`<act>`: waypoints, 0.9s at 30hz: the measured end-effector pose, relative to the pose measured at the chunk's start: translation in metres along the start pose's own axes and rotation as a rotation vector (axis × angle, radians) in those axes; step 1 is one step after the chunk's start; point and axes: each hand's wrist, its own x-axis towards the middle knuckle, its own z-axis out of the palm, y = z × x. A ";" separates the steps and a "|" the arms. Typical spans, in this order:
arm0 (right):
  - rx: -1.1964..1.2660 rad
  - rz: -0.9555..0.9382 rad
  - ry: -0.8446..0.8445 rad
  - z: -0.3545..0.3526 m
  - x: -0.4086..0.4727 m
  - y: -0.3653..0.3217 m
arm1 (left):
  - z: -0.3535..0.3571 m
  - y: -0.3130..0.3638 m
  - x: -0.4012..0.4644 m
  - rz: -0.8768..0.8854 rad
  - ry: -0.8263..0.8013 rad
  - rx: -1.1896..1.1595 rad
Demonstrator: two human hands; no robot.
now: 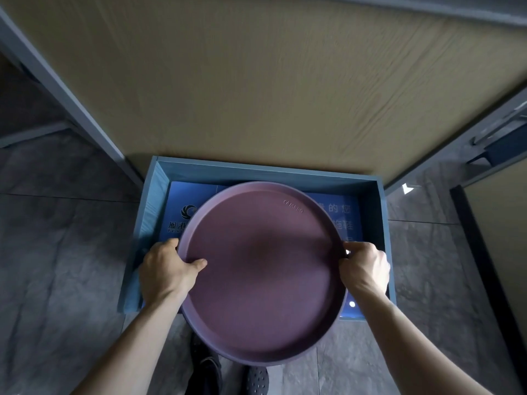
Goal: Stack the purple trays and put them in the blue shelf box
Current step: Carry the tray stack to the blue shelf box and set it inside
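Observation:
A large round purple tray (262, 275) hangs level over the open blue shelf box (382, 212), covering most of its inside. My left hand (166, 269) grips the tray's left rim, thumb on the inner surface. My right hand (366, 269) grips the right rim. Whether more trays sit stacked under the top one I cannot tell; the rim looks thick at the near edge. The tray's near edge reaches past the box's front side toward me.
A blue printed sheet (345, 215) lines the box's bottom. A tan wooden shelf board (271, 86) with grey metal frame rails (71, 101) sits just above and behind the box. Grey tiled floor (57, 266) surrounds it. My dark shoes (256, 380) show below the tray.

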 end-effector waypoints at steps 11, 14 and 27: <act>-0.033 -0.044 0.013 0.003 -0.008 0.005 | 0.004 0.000 0.002 0.016 0.011 0.092; -0.026 -0.037 0.025 0.005 -0.007 0.004 | 0.002 0.002 0.002 0.010 0.007 0.108; -0.034 -0.046 0.054 0.009 -0.003 0.008 | -0.004 -0.001 -0.005 0.090 0.073 0.224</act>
